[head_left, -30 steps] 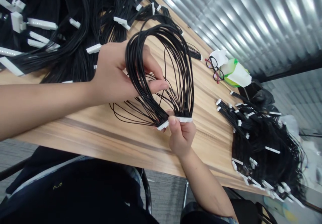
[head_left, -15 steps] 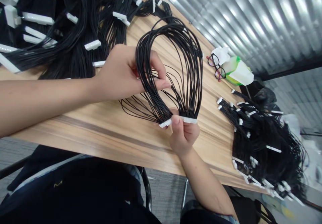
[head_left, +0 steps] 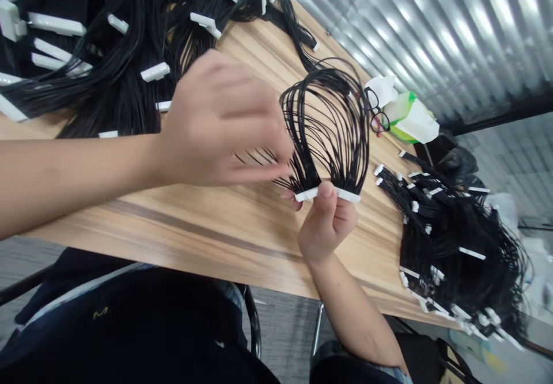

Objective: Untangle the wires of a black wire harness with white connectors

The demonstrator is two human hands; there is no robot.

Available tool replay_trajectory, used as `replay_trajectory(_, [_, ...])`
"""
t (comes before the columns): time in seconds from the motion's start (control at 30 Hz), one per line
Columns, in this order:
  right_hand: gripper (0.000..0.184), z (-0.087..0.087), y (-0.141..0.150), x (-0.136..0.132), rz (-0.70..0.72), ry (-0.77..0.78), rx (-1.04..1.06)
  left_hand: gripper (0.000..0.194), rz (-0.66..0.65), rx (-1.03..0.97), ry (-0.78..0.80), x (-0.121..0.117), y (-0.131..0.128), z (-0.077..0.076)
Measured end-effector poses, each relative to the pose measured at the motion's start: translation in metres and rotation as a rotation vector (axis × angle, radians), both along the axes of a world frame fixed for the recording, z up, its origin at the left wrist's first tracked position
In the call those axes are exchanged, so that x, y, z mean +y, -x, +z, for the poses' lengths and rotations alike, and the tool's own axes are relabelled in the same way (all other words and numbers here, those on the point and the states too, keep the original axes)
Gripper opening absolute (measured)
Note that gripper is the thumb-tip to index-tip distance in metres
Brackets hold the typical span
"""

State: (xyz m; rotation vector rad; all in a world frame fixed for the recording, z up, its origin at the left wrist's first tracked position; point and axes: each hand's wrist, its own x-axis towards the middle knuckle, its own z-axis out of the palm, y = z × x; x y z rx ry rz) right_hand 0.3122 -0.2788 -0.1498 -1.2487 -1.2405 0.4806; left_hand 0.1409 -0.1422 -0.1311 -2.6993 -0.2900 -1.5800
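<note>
Left hand is hovering at the harness's 9 o'clock side, fingers partly open and blurred by motion; fingertips are beside the black wires, and whether it has hold of any cannot be told. Right hand is pinching two white plastic connectors between thumb and fingers, nearly closed. The black wire harness is rising from those connectors in a loop, held above the wooden table near frame centre. A heap of similar harnesses is lying at 10 o'clock, another at 4 o'clock. Eyeglasses and a green-and-white packet are resting at 2 o'clock, by a corrugated metal wall.
</note>
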Motion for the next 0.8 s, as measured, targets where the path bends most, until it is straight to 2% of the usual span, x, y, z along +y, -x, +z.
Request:
replay_trajectory(0.07, [0.041,-0.001,-0.001,0.0,0.014,0.01,-0.015,0.01,-0.061,0.003,-0.168,-0.004,-0.001,0.0])
replay_trajectory(0.1, [0.041,-0.002,-0.001,-0.001,0.015,0.019,-0.031,0.016,-0.065,0.024,-0.181,-0.006,-0.002,0.0])
replay_trajectory(0.17, [0.042,-0.003,-0.002,-0.001,0.01,0.03,-0.061,0.029,-0.047,0.117,-0.079,-0.009,-0.003,0.0])
replay_trajectory(0.23, [0.042,-0.003,-0.003,-0.002,0.0,0.031,-0.081,0.033,-0.04,0.188,0.043,-0.01,-0.004,0.002])
replay_trajectory(0.4, [0.045,-0.005,-0.004,-0.001,-0.03,0.047,-0.153,0.03,-0.08,0.174,0.029,-0.008,-0.005,0.009])
replay_trajectory(0.5, [0.045,-0.009,-0.006,-0.001,-0.041,0.025,-0.196,0.035,-0.096,0.323,0.193,-0.007,-0.006,0.011])
replay_trajectory(0.6, [0.041,-0.014,-0.008,-0.001,-0.01,0.029,-0.194,0.036,-0.194,0.467,0.338,-0.004,-0.005,0.01])
replay_trajectory(0.67, [0.038,-0.016,-0.01,-0.002,0.009,0.044,-0.2,0.033,-0.243,0.538,0.343,-0.002,-0.004,0.01])
replay_trajectory(0.8, [0.034,-0.019,-0.013,-0.003,0.007,0.07,-0.251,0.03,-0.21,0.651,0.273,-0.002,-0.005,0.008])
